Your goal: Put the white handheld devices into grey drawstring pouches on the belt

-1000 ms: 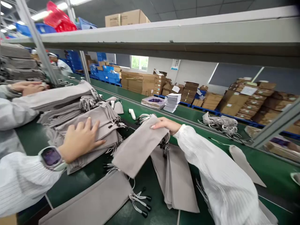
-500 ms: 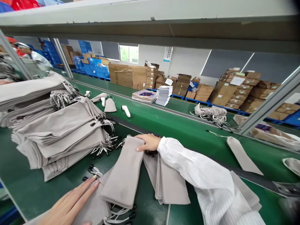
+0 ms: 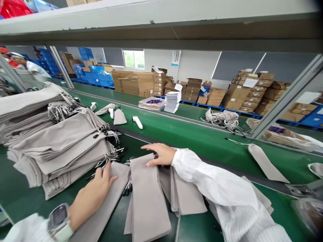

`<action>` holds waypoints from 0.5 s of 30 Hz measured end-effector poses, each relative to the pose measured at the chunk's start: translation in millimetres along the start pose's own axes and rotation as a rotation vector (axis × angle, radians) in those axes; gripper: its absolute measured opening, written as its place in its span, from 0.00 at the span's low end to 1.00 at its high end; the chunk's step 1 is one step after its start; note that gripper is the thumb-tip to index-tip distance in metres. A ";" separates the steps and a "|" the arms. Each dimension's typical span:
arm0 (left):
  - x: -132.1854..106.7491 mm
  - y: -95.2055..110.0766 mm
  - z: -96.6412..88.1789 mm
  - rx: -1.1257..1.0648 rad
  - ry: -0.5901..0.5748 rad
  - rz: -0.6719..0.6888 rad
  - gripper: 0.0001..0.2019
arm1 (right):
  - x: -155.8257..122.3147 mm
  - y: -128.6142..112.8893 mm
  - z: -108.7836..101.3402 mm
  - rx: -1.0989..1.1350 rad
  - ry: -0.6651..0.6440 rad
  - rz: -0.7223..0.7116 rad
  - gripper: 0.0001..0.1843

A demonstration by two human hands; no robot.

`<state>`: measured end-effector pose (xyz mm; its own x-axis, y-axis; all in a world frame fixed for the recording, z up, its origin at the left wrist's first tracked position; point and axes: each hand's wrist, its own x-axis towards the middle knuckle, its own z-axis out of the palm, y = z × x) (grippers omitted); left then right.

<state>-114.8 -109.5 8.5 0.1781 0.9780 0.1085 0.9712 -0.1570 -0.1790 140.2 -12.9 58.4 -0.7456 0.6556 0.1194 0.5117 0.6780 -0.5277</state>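
Near the middle, my right hand [image 3: 163, 155] is spread over the corded end of a small pile of long grey drawstring pouches [image 3: 148, 195], its thumb touching the top one and its index finger lifted. Lower left, my left hand [image 3: 94, 188], with a watch on the wrist, lies on another grey pouch [image 3: 111, 201], fingers bent near its upper end and thumb apart. Under my right sleeve more pouches [image 3: 188, 196] lie fanned out. Beside my left hand rises a tall pile of pouches [image 3: 68, 134] with white cords and black cord ends.
A green conveyor belt [image 3: 176, 126] runs behind the work table. It carries a white handheld device [image 3: 137, 122], a loose pouch [image 3: 267, 163] and a small grey piece [image 3: 119, 117]. A shelf [image 3: 161, 25] hangs overhead. White booklets [image 3: 173, 102] stand beyond.
My left hand has moved up and right, further over the left pouch. The middle pouches have turned straighter towards me. My right hand's fingers have loosened from the top pouch.
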 end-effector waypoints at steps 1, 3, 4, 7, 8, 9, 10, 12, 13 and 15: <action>9.3 5.0 -4.1 0.054 0.011 -0.007 0.23 | -6.4 1.8 -8.8 -0.023 0.080 0.033 0.35; 22.7 8.9 -11.9 0.151 0.050 0.003 0.21 | -24.4 9.1 -25.6 -0.096 0.200 0.154 0.30; 26.5 8.7 -16.4 0.186 0.066 0.032 0.19 | -35.0 14.2 -31.4 -0.150 0.229 0.245 0.30; 29.7 9.5 -34.0 0.225 0.099 0.223 0.14 | -64.6 31.4 -32.0 -0.273 0.155 0.538 0.36; 28.8 13.1 -40.2 0.196 0.122 0.312 0.14 | -71.5 36.6 -27.4 -0.295 0.117 0.606 0.39; 26.9 18.9 -45.7 0.125 0.160 0.413 0.14 | -76.2 41.3 -21.7 -0.320 0.096 0.645 0.40; 24.0 26.6 -49.5 0.027 0.207 0.493 0.13 | -78.9 45.5 -15.7 -0.346 0.093 0.658 0.40; 14.7 45.1 -51.0 -0.167 0.261 0.686 0.15 | -79.7 52.9 -6.5 -0.371 0.116 0.647 0.39; 8.6 54.1 -48.6 -0.242 0.228 0.729 0.16 | -79.0 56.4 -4.5 -0.359 0.125 0.642 0.37; -3.7 67.7 -39.4 -0.379 0.138 0.731 0.17 | -78.0 62.5 -6.6 -0.315 0.131 0.641 0.33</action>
<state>-43.5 -129.1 34.5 0.7781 0.5898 0.2161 0.5862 -0.8054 0.0874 233.2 -19.4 21.6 -0.2104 0.9774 -0.0218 0.9443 0.1975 -0.2632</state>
